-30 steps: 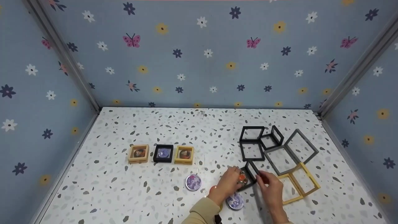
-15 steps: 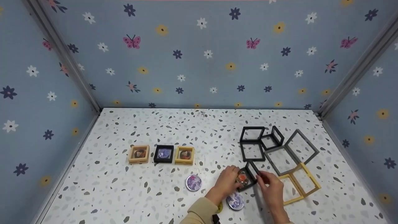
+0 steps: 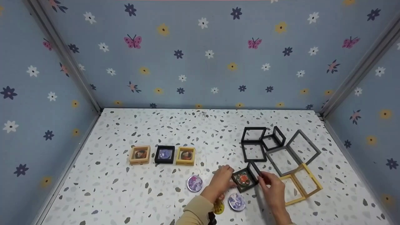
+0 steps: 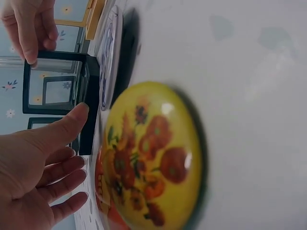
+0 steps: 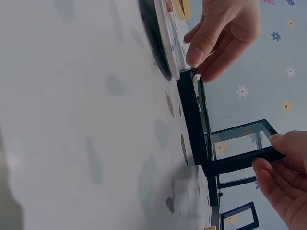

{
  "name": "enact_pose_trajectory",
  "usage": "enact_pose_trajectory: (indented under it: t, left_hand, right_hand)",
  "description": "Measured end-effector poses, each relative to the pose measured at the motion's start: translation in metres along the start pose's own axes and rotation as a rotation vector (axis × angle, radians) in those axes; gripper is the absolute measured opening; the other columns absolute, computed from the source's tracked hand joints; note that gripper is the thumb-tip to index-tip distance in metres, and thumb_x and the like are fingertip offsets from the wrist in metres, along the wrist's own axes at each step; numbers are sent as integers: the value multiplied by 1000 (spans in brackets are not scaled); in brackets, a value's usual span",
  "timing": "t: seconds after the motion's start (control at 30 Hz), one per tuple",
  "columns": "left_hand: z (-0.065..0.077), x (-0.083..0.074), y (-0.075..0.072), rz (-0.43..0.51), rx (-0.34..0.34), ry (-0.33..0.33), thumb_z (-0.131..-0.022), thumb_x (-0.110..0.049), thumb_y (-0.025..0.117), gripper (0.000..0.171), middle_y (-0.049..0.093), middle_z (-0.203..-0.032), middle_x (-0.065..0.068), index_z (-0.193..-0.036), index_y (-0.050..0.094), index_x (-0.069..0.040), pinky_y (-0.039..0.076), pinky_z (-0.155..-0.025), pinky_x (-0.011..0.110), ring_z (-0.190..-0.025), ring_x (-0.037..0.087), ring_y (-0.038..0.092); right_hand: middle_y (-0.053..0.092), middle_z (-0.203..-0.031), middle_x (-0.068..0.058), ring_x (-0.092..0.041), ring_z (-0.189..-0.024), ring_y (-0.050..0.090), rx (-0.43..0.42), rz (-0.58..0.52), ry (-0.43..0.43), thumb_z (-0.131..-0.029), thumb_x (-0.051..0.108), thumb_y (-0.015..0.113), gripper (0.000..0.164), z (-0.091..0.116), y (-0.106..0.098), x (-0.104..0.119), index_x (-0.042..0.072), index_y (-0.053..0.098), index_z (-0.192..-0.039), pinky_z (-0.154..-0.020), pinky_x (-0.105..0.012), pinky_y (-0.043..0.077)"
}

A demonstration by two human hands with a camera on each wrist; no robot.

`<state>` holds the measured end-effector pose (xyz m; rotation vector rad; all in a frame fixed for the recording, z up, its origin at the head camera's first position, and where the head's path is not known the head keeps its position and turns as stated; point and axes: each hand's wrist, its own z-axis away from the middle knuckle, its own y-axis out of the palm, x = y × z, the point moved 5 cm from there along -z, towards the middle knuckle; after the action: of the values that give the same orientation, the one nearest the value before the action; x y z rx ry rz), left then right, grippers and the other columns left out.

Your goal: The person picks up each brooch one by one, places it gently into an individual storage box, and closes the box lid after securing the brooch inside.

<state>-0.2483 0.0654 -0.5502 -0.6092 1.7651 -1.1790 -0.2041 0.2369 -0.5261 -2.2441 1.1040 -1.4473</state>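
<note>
Head view: hinged black display frame (image 3: 249,187) lies opened on the speckled tabletop (image 3: 140,190), round orange-centred badge (image 3: 242,179) inside; right hand (image 3: 272,188), at its 3 o'clock, pinches the raised lid (image 3: 255,169); left hand (image 3: 221,181), at 9 o'clock, fingers loosely spread, contact unclear; purple-and-white badge (image 3: 237,202) at 7 o'clock.

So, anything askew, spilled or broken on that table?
No spill or damage visible. Only untidiness: at right, the open grey frame and open yellow frame lie skewed and crowded together, unlike the straight row of three closed frames. The black frame between the hands also sits angled.
</note>
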Motion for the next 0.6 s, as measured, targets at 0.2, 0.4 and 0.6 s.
enact_pose_trajectory:
  t: [0.2,0.4,0.6]
  left_hand:
    - [-3,3,2,-3,12,-39,-68,-23,76,29,53,-87,4,-88,63,-6,45,-66,33,-78,20,52]
    - [-4,5,2,22,15,-55,-69,-22,75,25,52,-83,2,-86,65,-7,44,-65,30,-75,19,50]
    - [-5,6,3,40,20,-48,-69,-22,75,24,52,-83,2,-84,64,-8,44,-67,30,-75,19,50]
  right_hand:
    - [62,-78,-6,-13,-64,59,16,-6,-11,-73,-4,70,16,1,2,1,-2,67,-88,-56,-22,49]
    - [61,-79,-5,-14,-66,59,64,-1,-25,-72,-2,71,17,4,7,7,-1,66,-88,-57,-23,50]
    - [59,-78,-4,-14,-65,59,109,5,-51,-68,-3,74,18,8,12,15,-1,66,-85,-58,-24,50]
